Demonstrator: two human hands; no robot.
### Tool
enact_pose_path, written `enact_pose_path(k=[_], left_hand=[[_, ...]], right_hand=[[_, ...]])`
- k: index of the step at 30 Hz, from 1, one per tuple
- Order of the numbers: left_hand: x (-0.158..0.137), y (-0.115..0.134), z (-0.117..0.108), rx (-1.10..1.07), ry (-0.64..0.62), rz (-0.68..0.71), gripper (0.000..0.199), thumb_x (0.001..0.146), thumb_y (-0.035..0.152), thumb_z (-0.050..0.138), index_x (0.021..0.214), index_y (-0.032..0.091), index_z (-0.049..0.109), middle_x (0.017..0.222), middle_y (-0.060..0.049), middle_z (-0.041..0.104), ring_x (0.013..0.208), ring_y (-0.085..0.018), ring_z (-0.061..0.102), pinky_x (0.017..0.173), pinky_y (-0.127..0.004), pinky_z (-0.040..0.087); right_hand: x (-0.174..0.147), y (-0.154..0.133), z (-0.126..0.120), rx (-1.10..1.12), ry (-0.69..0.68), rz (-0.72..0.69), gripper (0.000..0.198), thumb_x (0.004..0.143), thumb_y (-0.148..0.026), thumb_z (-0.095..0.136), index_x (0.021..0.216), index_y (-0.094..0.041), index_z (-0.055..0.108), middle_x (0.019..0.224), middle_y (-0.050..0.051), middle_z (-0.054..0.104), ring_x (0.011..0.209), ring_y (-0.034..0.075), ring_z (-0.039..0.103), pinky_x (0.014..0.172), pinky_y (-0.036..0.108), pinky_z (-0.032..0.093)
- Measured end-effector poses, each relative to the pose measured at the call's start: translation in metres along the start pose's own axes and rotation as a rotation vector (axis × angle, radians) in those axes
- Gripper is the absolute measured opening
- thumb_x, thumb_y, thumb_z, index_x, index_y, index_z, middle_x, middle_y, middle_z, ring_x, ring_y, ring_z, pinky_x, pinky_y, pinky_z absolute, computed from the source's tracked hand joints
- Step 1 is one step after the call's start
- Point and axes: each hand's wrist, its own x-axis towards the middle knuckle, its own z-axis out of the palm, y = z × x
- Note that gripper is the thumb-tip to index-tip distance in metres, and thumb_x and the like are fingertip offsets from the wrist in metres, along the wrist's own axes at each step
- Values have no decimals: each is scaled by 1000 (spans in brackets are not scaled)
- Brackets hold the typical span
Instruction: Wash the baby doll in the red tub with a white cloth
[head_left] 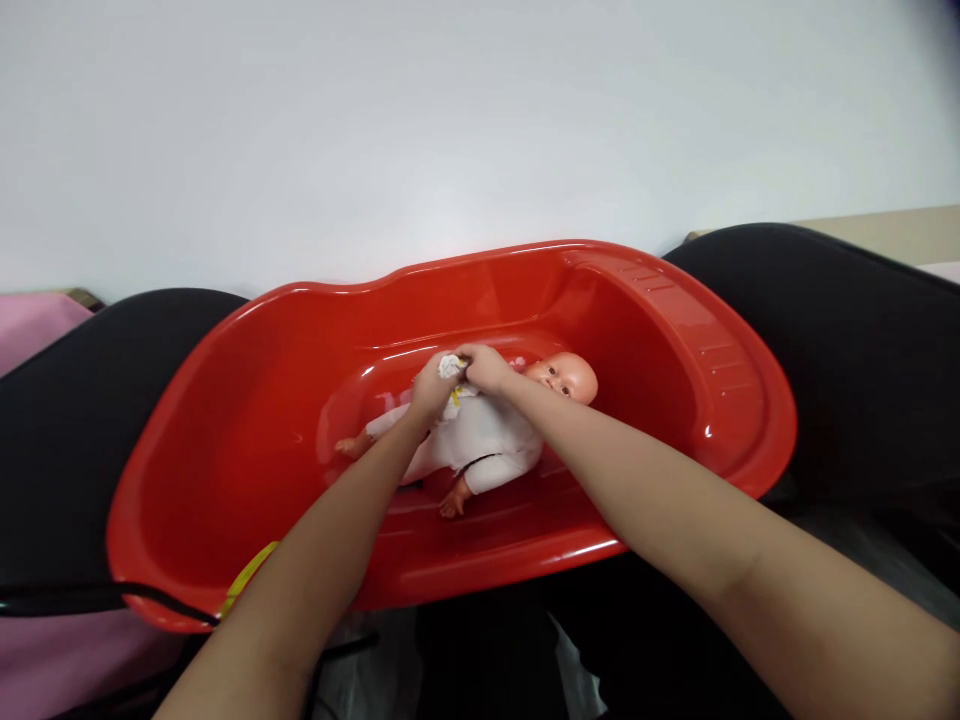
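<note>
A baby doll [487, 440] with a white cloth-like body lies on its back in a red baby bathtub [247, 430]. Its head is to the right and its feet are to the left. Over the doll's far side, my left hand [433, 388] is closed around a crumpled white cloth with yellow marks [450, 367]. My right hand [486, 368] meets it there, fingers curled against the same cloth. More of that white and yellow cloth hangs below the hands onto the doll. My right forearm hides part of the doll's chest and chin.
Black chairs [817, 350] stand at both ends of the tub, seemingly under it. A white wall [450, 130] rises behind. Near the tub's front left are a yellow strip [247, 578] and a black cord [165, 598]. Pink material [45, 325] shows at the left edge.
</note>
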Motion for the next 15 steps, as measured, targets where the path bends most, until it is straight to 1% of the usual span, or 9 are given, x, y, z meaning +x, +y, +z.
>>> enact_pose_path(k=[3, 5, 8, 10, 12, 15], left_hand=[[-1, -2, 0, 81, 18, -11, 30, 82, 25, 69, 111, 18, 72, 106, -6, 75, 99, -23, 67, 89, -32, 50], [0, -5, 0, 51, 24, 13, 24, 85, 26, 66, 106, 18, 74, 103, -6, 75, 95, -22, 68, 88, -31, 51], [2, -9, -1, -19, 46, 49, 25, 87, 24, 60, 105, 17, 75, 104, -7, 76, 96, -22, 68, 88, -31, 51], [3, -10, 0, -34, 83, 46, 25, 88, 25, 58, 104, 17, 76, 103, -7, 76, 94, -22, 69, 87, -31, 52], [3, -10, 0, -47, 120, 34, 26, 88, 25, 58, 104, 17, 77, 102, -7, 76, 93, -22, 69, 85, -32, 52], [2, -6, 0, -94, 168, -10, 28, 83, 19, 58, 103, 17, 77, 102, -7, 76, 93, -22, 69, 84, -31, 53]], right_hand=[[0, 0, -2, -55, 2, 55, 37, 74, -7, 57, 106, -17, 73, 106, 3, 76, 94, 16, 67, 81, 23, 48], [-2, -2, -7, -108, 21, 94, 36, 76, -10, 59, 107, -18, 73, 107, 5, 76, 96, 18, 67, 81, 24, 47], [-6, -7, -14, -225, 45, 124, 36, 77, -12, 60, 110, -20, 74, 112, 8, 75, 103, 22, 66, 85, 28, 46], [-8, -10, -17, -290, 54, 141, 37, 79, -13, 60, 112, -23, 74, 116, 8, 74, 107, 23, 66, 88, 28, 46], [-10, -12, -18, -306, 55, 157, 38, 79, -14, 61, 114, -25, 73, 118, 8, 74, 108, 23, 66, 88, 28, 46], [-11, -14, -18, -306, 59, 174, 40, 79, -14, 61, 115, -26, 73, 119, 7, 74, 108, 23, 66, 88, 28, 47]])
